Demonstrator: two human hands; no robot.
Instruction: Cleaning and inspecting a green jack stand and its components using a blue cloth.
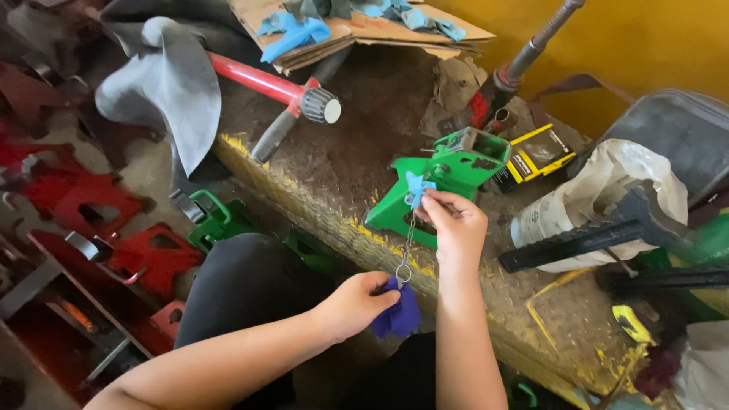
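Left hand [355,302] pinching a dark blue cloth [398,315]; right hand [453,220] gripping a small chain [408,243] at the green metal bracket [440,182] on the worktop [342,152]. Possibly risking slippage under tension.

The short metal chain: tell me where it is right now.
In the head view the chain hangs just right of centre, between the right hand by the green metal part and the left hand holding a blue cloth.

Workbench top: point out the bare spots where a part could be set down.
Bare patch on the workbench, between the red-handled tool and the green metal part. Another strip lies below the black clamp. The right edge is crowded.
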